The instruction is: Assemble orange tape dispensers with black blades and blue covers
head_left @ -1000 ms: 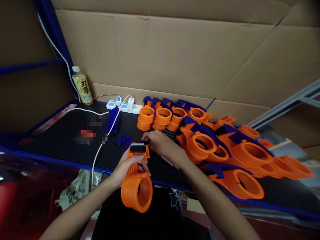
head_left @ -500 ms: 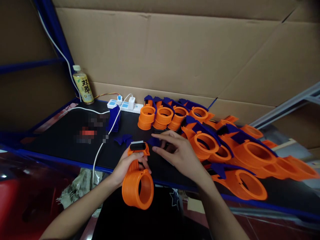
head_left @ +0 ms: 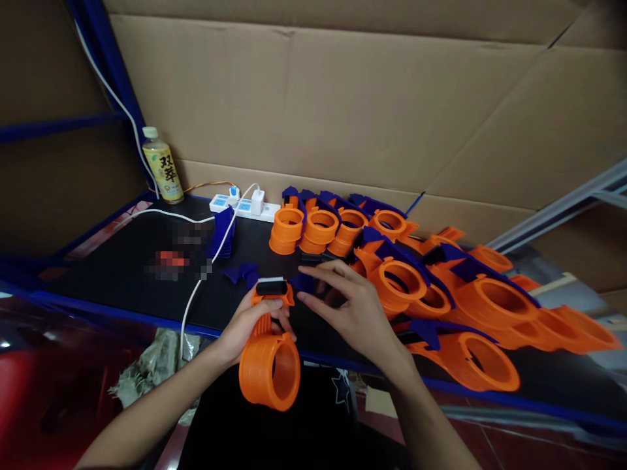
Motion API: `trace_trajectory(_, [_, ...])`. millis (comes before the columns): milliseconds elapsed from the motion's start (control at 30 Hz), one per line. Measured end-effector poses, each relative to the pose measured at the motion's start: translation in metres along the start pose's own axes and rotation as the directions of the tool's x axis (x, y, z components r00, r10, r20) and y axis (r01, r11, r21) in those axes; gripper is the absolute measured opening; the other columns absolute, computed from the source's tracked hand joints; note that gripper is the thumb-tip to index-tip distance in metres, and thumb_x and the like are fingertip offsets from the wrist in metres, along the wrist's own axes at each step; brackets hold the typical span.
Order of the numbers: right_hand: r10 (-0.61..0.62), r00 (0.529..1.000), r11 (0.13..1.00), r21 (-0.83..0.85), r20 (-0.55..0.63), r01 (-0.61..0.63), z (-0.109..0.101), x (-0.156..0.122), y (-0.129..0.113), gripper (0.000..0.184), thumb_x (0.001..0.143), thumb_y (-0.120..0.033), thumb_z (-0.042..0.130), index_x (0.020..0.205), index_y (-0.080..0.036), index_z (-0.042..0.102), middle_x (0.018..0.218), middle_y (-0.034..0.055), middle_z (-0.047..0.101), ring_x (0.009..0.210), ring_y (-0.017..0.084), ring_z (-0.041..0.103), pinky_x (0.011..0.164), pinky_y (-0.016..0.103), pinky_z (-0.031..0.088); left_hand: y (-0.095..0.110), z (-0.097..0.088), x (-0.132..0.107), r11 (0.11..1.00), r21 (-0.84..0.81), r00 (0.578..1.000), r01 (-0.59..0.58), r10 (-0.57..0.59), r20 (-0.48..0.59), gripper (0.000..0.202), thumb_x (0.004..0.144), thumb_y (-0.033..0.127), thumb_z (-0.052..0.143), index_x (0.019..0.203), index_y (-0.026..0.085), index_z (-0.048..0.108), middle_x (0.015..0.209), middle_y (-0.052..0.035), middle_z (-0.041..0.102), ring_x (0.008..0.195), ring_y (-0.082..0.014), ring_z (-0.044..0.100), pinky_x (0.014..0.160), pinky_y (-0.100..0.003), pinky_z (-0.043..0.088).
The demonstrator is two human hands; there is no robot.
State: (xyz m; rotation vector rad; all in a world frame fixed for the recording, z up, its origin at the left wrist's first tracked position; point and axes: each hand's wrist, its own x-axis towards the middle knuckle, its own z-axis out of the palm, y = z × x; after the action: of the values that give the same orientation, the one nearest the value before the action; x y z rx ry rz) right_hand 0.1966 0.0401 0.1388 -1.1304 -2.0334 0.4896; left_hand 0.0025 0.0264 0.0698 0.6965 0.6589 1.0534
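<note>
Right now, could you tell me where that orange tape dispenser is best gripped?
Grip the orange tape dispenser by its ribbed neck, between the ring and the black blade head, coming from the left as the left hand does: the neck is narrow, and the ring hangs free below.

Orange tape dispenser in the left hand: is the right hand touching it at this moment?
Apart. The head view shows the right hand open beside the orange tape dispenser, dark tabletop showing between its fingertips and the dispenser's head. The left hand alone grips the handle.
</note>
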Motion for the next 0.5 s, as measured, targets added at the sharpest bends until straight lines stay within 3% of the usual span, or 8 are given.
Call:
trace_trajectory(200, [-0.016, 1.000, 0.999, -0.043, 0.009, 0.017, 0.003, -0.003, 0.004, 0.034, 0.090, -0.031, 0.069, 0.123, -0.028, 0.071, 0.107, 0.0048, 0.061, 0.071, 0.011, 0.058, 0.061, 0.025, 0.055, 0.000, 0.000, 0.000, 1.000, 0.003, 1.000, 0.006, -0.006, 0.008, 0.031, 0.081, 0.029, 0.072, 0.105, 0.015, 0.057, 0.074, -0.0022, 0.068, 0.059, -0.0221, 0.072, 0.054, -0.029, 0.055])
trace_trajectory(367, [-0.063, 0.996, 0.991, -0.126, -0.070, 0.054, 0.010, -0.008, 0.008, 0.033, 0.090, -0.032, 0.069, 0.123, -0.027, 0.072, 0.107, 0.0062, 0.061, 0.075, 0.013, 0.060, 0.062, 0.026, 0.054, 0.002, 0.001, 0.000, 1.000, 0.004, 0.999, 0.030, -0.030, -0.028, 0.028, 0.082, 0.027, 0.071, 0.103, 0.015, 0.057, 0.072, -0.0012, 0.066, 0.057, -0.0210, 0.071, 0.054, -0.029, 0.056])
trace_trajectory(500, [-0.011, 0.996, 0.998, -0.067, -0.087, 0.005, 0.012, -0.009, 0.009, 0.033, 0.088, -0.032, 0.071, 0.121, -0.028, 0.073, 0.106, 0.0063, 0.063, 0.072, 0.012, 0.059, 0.059, 0.025, 0.053, 0.001, 0.002, 0.000, 1.000, 0.009, 0.999, 0.030, -0.029, -0.019, 0.026, 0.082, 0.026, 0.070, 0.102, 0.014, 0.058, 0.073, -0.0019, 0.067, 0.055, -0.0217, 0.071, 0.054, -0.031, 0.057])
